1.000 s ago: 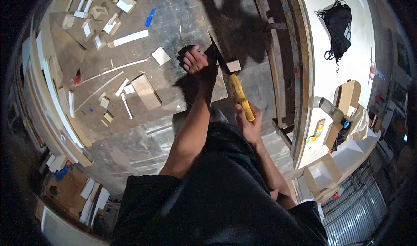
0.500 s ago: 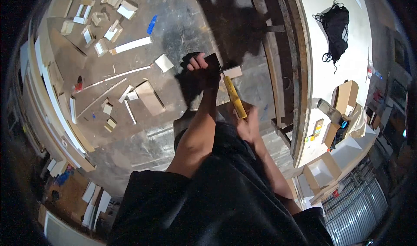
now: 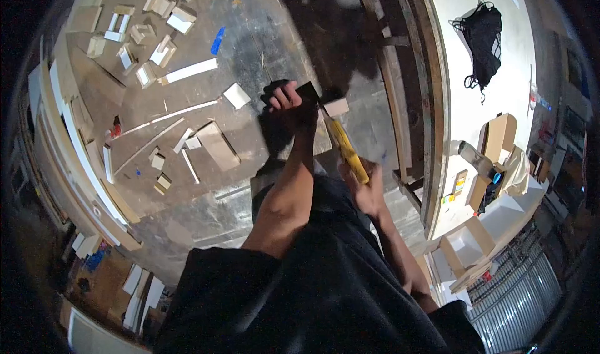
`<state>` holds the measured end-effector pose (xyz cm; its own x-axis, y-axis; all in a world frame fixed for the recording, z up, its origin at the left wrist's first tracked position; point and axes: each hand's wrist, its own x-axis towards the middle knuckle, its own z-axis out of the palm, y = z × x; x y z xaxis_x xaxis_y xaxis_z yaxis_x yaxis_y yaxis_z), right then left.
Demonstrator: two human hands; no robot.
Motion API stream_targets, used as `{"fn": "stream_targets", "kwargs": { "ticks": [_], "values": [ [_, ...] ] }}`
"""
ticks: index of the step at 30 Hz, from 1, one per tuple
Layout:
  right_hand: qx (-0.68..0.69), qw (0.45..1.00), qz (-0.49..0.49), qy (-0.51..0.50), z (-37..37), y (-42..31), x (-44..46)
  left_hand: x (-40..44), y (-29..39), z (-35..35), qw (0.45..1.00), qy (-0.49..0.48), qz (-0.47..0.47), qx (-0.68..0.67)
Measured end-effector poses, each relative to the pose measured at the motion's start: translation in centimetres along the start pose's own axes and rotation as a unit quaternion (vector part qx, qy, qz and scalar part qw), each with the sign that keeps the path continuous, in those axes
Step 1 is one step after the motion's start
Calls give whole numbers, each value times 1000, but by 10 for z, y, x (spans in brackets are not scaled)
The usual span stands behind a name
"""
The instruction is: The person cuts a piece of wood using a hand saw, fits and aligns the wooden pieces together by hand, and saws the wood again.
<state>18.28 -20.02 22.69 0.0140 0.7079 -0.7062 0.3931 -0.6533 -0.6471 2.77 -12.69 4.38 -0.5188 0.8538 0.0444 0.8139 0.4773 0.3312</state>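
My right hand (image 3: 365,182) is closed round the end of a long yellow handle (image 3: 345,149), which looks like that of a saw. A thin dark part runs from the handle up to a dark piece (image 3: 307,92) beside my left hand. Fingers curled, my left hand (image 3: 287,97) is at that dark piece, partly in deep shadow; what it grips is hard to make out. Just right of the tool's upper end lies a small light wooden block (image 3: 336,107).
Small wooden pieces (image 3: 164,51), strips and a flat board (image 3: 217,146) lie on the left. A white surface (image 3: 469,122) on the right bears a black cloth item (image 3: 486,44), a clear bottle (image 3: 478,160) and cardboard. Long beams (image 3: 431,104) run alongside it.
The yellow handle has moved back and forth with my right hand. My left hand and the dark piece are slightly lower than half a second ago, and more of the small block shows than at first.
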Motion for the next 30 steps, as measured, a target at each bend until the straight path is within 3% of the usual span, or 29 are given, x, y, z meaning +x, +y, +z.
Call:
{"fn": "stream_targets", "kwargs": {
  "ticks": [1,5,6,9,11,13,15,16,19,21,24,27,28,29,30],
  "values": [
    [6,996,62,-64,-5,-7,-1,3,0,1,1000,2,1,-1],
    [33,991,98,-80,-6,7,4,3,4,-3,1000,-14,-1,6],
    [5,999,32,7,7,43,0,0,4,-8,1000,-13,-3,-4],
    [88,986,-102,103,21,2,-8,0,5,-3,1000,13,-5,4],
    [68,996,-57,-6,10,1,-10,-4,2,-2,1000,9,-3,10],
    [25,998,-51,-23,11,-1,14,6,4,-3,1000,12,5,11],
    [-46,997,27,-54,20,-31,31,0,3,-10,999,-45,3,19],
    [-34,999,-15,6,25,-27,23,2,2,-6,999,-28,-6,17],
    [57,997,-49,-24,-5,-6,-7,1,9,-16,999,-16,-7,-44],
    [91,993,-60,49,11,31,-1,1,-2,-1,1000,-24,-5,7],
    [-3,998,-15,-63,4,-6,18,0,5,-9,1000,-20,-4,8],
    [41,998,10,-45,-10,-1,-14,-1,2,-7,999,-6,22,34],
    [91,992,-45,77,5,16,-21,0,2,-3,999,5,21,46],
    [93,992,-38,78,1,31,-25,-8,-3,-5,998,-1,24,50],
    [26,999,-18,11,-10,29,-14,-7,-3,-5,998,16,30,54]
  ]
}}
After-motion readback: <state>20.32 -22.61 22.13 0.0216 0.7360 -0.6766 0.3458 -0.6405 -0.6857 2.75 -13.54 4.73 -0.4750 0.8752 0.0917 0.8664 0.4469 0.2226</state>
